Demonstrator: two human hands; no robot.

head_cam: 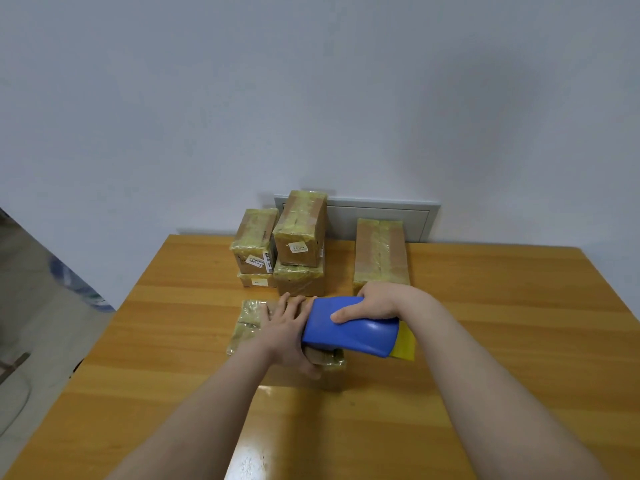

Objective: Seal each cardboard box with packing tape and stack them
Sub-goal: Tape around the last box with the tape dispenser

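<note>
The box (249, 323) I am sealing lies flat near the middle of the bench (485, 341), with glossy tape showing on its left end. My left hand (284, 327) rests on its top, fingers spread and straight, thumb dropped over the near side, pinning it down. My right hand (374, 303) is wrapped over the blue tape dispenser (349, 329), which sits over the box's right part with yellow tape (405, 344) showing at its right end.

To lay this strip well, I judge, I should bear down with the left palm so the box cannot skate on the slick wood. Then I draw the dispenser in one straight, level pull with its mouth pressed to the cardboard, minding my left fingers (they lie right against the dispenser's nose).

The sealed boxes (298, 244) are stacked at the far edge, with one more box (379, 254) standing alone just to their right — this one joins them once taped.
</note>
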